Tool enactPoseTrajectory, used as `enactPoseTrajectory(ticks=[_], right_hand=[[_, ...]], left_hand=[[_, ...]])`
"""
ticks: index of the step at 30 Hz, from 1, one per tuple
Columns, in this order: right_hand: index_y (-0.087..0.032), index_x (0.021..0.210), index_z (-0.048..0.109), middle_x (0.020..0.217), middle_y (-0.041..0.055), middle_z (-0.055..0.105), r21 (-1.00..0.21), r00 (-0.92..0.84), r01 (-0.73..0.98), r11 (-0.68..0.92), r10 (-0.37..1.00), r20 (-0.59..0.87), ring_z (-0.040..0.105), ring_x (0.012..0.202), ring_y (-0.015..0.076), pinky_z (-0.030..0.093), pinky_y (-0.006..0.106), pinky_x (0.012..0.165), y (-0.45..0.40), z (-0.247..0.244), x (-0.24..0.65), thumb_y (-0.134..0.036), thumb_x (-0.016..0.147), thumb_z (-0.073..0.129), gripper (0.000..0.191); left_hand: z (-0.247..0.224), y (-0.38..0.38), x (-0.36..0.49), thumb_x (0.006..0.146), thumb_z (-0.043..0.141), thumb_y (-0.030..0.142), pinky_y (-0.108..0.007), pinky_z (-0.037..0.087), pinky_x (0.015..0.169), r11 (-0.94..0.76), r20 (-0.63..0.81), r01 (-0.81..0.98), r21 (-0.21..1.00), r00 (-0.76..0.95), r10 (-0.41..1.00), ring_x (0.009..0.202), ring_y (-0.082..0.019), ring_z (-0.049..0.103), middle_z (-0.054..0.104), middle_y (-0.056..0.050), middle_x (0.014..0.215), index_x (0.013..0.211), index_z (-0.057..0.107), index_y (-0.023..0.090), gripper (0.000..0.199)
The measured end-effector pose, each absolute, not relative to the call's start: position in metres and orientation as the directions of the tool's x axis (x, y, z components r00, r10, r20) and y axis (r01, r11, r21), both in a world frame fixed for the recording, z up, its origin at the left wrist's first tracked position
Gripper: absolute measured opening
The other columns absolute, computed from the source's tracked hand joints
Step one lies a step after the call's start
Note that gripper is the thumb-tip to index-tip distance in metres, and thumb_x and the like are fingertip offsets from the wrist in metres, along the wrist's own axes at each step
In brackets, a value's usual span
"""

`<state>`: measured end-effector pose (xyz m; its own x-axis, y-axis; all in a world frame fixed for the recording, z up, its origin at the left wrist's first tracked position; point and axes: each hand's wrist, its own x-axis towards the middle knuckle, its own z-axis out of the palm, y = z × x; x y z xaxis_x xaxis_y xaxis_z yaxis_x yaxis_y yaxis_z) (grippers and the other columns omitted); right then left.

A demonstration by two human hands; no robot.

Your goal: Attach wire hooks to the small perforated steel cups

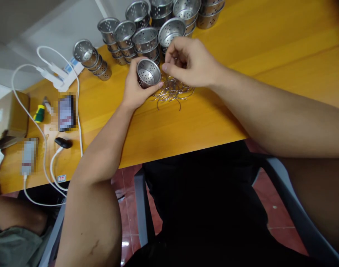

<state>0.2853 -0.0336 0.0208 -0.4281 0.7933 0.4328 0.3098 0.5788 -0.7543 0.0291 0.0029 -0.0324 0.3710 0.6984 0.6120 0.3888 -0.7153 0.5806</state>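
My left hand is wrapped round a small perforated metal cup, like a strainer basket. The cup tilts so that its open top faces me, and holes show in its bottom. Just right of it, my right hand hovers with fingers curled in and the thumb close to them. Whatever they pinch, if anything, is too small to make out. Beneath the right hand lies a tangled heap of thin curved metal wires on the wooden table, partly hidden by that hand.
Several stacks of similar perforated cups stand behind my hands, with another stack farther left. On the left are a power strip, white cables, a phone, a green-yellow tool handle and a cardboard box. Another person's leg shows lower left.
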Motion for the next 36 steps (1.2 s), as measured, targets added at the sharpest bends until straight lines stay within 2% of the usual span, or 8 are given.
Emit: enactPoseTrajectory(ticks=[4,8,11,17,23,31,34,36], right_hand=[[-0.029,0.109,0.071,0.115,0.0063,0.064,-0.716,-0.55,0.292,0.634,0.724,0.416,0.061,0.087,0.0224,0.056,0.037,0.08,-0.034,0.02,0.284,-0.056,0.091,0.076,0.033],[-0.031,0.106,0.072,0.114,0.006,0.064,-0.667,-0.572,0.37,0.647,0.724,0.385,0.063,0.095,0.0257,0.059,0.042,0.089,-0.034,0.015,0.279,-0.052,0.095,0.075,0.025],[-0.029,0.106,0.069,0.113,0.0056,0.065,-0.617,-0.564,0.358,0.701,0.688,0.456,0.065,0.095,0.0255,0.059,0.044,0.093,-0.036,0.015,0.277,-0.043,0.101,0.067,0.015],[-0.027,0.112,0.066,0.119,0.0059,0.064,-0.485,-0.257,0.48,0.731,0.646,0.719,0.068,0.113,0.0274,0.06,0.046,0.101,-0.029,0.023,0.292,-0.03,0.109,0.061,0.007],[-0.031,0.113,0.066,0.128,0.0077,0.062,-0.459,-0.16,0.636,0.621,0.687,0.709,0.066,0.118,0.0252,0.061,0.045,0.102,-0.011,0.023,0.308,-0.017,0.105,0.059,0.017],[-0.037,0.117,0.064,0.132,0.0068,0.06,-0.455,-0.201,0.668,0.589,0.732,0.651,0.062,0.122,0.0204,0.057,0.038,0.11,-0.003,0.019,0.304,-0.021,0.105,0.053,0.023],[-0.039,0.128,0.063,0.135,0.009,0.055,-0.423,-0.21,0.689,0.589,0.721,0.661,0.056,0.131,0.0225,0.052,0.038,0.117,-0.004,0.018,0.306,-0.033,0.105,0.06,0.024],[-0.04,0.139,0.061,0.142,0.0092,0.049,-0.386,-0.228,0.716,0.582,0.718,0.658,0.048,0.141,0.0236,0.045,0.038,0.126,-0.005,0.018,0.306,-0.044,0.101,0.07,0.039]], left_hand=[[-0.031,0.003,0.029,0.078,0.086,0.081,-0.049,0.057,0.114,-0.726,0.633,0.415,0.549,0.36,0.685,0.13,-0.033,0.067,0.066,-0.006,0.133,0.136,0.047,0.037,0.082],[-0.027,-0.003,0.031,0.082,0.081,0.083,-0.05,0.059,0.112,-0.734,0.643,0.44,0.518,0.366,0.673,0.126,-0.032,0.07,0.066,-0.005,0.129,0.135,0.046,0.037,0.079],[-0.028,-0.003,0.032,0.082,0.079,0.086,-0.053,0.061,0.112,-0.733,0.637,0.424,0.532,0.371,0.676,0.128,-0.033,0.069,0.065,-0.005,0.131,0.135,0.046,0.037,0.078],[-0.036,0.005,0.027,0.077,0.082,0.087,-0.044,0.07,0.086,-0.644,0.572,0.388,0.659,0.297,0.765,0.119,-0.031,0.072,0.058,-0.007,0.148,0.142,0.045,0.044,0.086],[-0.036,0.004,0.027,0.086,0.072,0.086,-0.046,0.07,0.088,-0.647,0.59,0.425,0.633,0.277,0.759,0.121,-0.031,0.068,0.056,-0.007,0.147,0.14,0.054,0.045,0.07],[-0.035,0.003,0.027,0.09,0.068,0.083,-0.046,0.069,0.086,-0.674,0.624,0.427,0.603,0.274,0.732,0.116,-0.029,0.069,0.056,-0.007,0.145,0.136,0.056,0.044,0.061],[-0.035,0.003,0.027,0.089,0.065,0.087,-0.045,0.068,0.085,-0.675,0.633,0.441,0.592,0.264,0.728,0.115,-0.029,0.069,0.057,-0.008,0.142,0.134,0.057,0.043,0.064],[-0.035,0.005,0.026,0.089,0.062,0.09,-0.045,0.067,0.088,-0.676,0.641,0.454,0.581,0.256,0.723,0.118,-0.03,0.068,0.057,-0.008,0.142,0.135,0.057,0.043,0.066]])
